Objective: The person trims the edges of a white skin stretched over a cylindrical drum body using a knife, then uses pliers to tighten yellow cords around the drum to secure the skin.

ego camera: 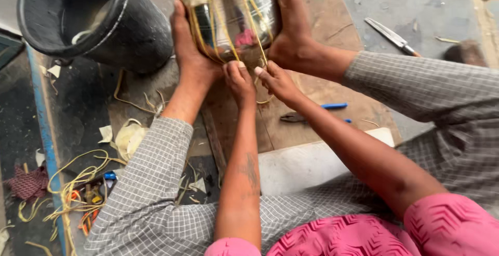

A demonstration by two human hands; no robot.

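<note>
Hands of another person, in grey checked sleeves point(156, 173), clasp a shiny steel pot point(234, 19) on both sides, crowding the space around it. A black bucket point(78, 22) lies tipped just left of it; blue-handled pliers point(312, 114) rest near the right forearm, a metal blade point(390, 34) farther off, and loose yellow strands point(78, 183) tangle at lower left. The pot sits at the top centre on a worn wooden board point(332, 22), laced with yellow cord point(223, 32) running down its sides. Below it, the left hand point(239, 82) and right hand point(275, 82) meet, fingers closed, pinching the cord. Beyond the board lies a grey concrete floor point(436, 6).
</note>
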